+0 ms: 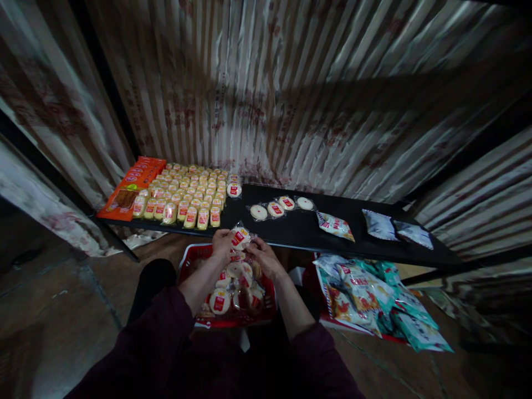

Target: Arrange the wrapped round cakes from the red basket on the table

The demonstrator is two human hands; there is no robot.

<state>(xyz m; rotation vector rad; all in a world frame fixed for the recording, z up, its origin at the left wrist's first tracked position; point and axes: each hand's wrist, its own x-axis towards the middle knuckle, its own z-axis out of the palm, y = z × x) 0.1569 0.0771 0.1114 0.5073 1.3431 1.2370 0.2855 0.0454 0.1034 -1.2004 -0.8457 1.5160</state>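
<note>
The fingers [228,241] of the left hand [222,244] are closed on a round packet [240,237], white with a red label, held just above the far rim of the red basket [186,265]. The fingers [253,247] of the right hand [266,259] are curled against the packet's right edge. I cannot tell whether they pinch it or only touch it. Both hands hang over the basket, close together, the forearms in dark red sleeves.

Inside the basket lies a heap of similar round packets [226,293], piled loosely.

Beyond the basket runs a black shelf [374,246], its front edge just past the hands. On the shelf, beyond and left of the basket, stand tight rows of yellow packets [187,194], with orange boxes [133,185] at their far left. Straight beyond the basket, one round packet [234,190] sits at the right end of those rows. Beyond and slightly right of the basket, four round packets [275,209] lie in a line. Farther right of the basket are a printed snack bag [336,226] and two pale bags [379,224].

Right of the basket, below the shelf, a second red basket [322,317] holds green and white snack bags [374,299].
</note>
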